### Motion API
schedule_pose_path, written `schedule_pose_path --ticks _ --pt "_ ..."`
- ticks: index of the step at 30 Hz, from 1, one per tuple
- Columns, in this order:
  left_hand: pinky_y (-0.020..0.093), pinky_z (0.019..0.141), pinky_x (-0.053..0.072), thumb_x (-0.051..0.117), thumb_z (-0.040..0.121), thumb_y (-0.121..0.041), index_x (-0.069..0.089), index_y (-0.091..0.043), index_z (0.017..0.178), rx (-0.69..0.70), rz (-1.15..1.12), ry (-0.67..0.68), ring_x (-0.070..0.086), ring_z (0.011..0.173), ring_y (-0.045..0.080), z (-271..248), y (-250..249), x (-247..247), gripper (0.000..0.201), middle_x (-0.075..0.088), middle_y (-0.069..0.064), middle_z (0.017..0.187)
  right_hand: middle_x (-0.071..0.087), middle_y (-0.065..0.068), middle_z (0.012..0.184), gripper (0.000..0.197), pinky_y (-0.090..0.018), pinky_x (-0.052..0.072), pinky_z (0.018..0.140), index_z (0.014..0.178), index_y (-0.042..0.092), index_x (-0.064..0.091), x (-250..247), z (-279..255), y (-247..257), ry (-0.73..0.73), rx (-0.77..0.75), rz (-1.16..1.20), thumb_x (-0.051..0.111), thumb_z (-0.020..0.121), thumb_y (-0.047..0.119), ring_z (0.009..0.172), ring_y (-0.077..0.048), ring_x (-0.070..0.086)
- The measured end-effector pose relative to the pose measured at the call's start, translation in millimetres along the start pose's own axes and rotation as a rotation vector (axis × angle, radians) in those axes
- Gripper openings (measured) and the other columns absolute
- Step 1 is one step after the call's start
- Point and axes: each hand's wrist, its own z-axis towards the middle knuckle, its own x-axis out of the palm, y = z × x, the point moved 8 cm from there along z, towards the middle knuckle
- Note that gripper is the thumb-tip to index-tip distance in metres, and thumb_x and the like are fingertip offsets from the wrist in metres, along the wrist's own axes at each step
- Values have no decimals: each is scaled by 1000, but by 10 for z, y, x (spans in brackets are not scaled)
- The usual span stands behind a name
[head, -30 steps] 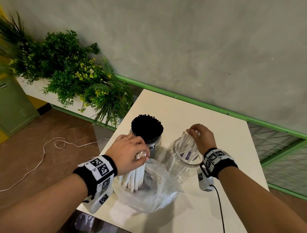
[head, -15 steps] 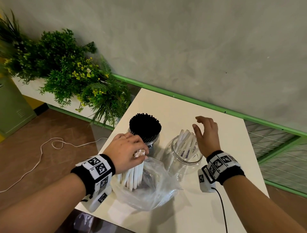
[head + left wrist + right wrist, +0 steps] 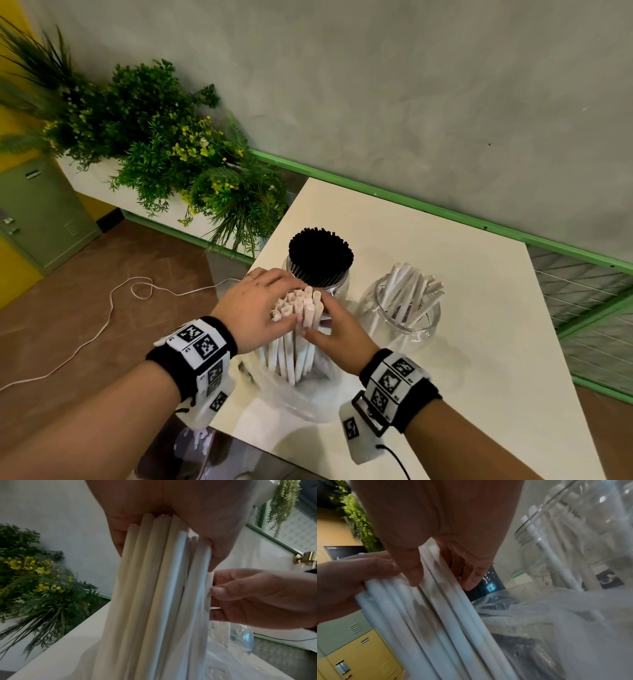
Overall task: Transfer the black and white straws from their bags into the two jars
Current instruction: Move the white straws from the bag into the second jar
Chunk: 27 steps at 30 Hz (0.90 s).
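A bundle of white straws (image 3: 296,329) stands upright in a clear plastic bag (image 3: 294,397) near the table's front edge. My left hand (image 3: 260,308) grips the bundle near its top from the left. From the right, my right hand (image 3: 334,327) pinches a few straws (image 3: 440,582) of the same bundle between thumb and fingers. Behind it, a glass jar (image 3: 337,291) is packed with black straws (image 3: 320,255). To the right, a second glass jar (image 3: 407,315) holds several white straws (image 3: 409,291) leaning in it.
The white table (image 3: 479,342) has bare surface on its right and far sides. Green plants (image 3: 164,154) fill a planter at the left. A white cable (image 3: 102,315) lies on the brown floor. Green and yellow lockers (image 3: 351,642) stand at the left.
My right hand left the white-straw jar, swung left and took hold of straws in the bundle. The left hand kept its grip on the bundle.
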Motion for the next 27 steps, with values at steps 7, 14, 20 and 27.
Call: schedule_pose_path --ticks 7,14,20,27 --pt "27 87 37 46 82 -46 54 -34 122 -10 -90 -92 45 101 10 -103 73 -43 42 56 -14 114 64 -2 113 38 -30 46 94 118 11 59 0 37 -4 -121 -66 -10 69 82 18 107 -13 59" --pt "28 87 39 47 82 -50 56 -37 114 -15 -69 -50 45 100 10 -69 65 -14 37 55 -15 110 65 -3 103 39 -43 51 85 109 13 58 23 22 -16 -212 -56 -27 67 80 38 97 -18 62" --pt "27 83 35 39 79 -65 56 -36 102 -47 -18 -24 42 94 10 -4 14 1 41 54 -14 103 66 -3 94 29 -43 52 78 101 11 59 -17 -18 18 -261 -63 -51 69 80 28 88 -18 64" --pt "26 73 35 40 82 -59 61 -30 93 -3 27 -99 49 85 17 -3 -62 -24 37 58 -10 95 66 1 96 32 -36 54 73 114 24 48 -66 -129 165 -345 -146 -160 63 87 17 85 -13 64"
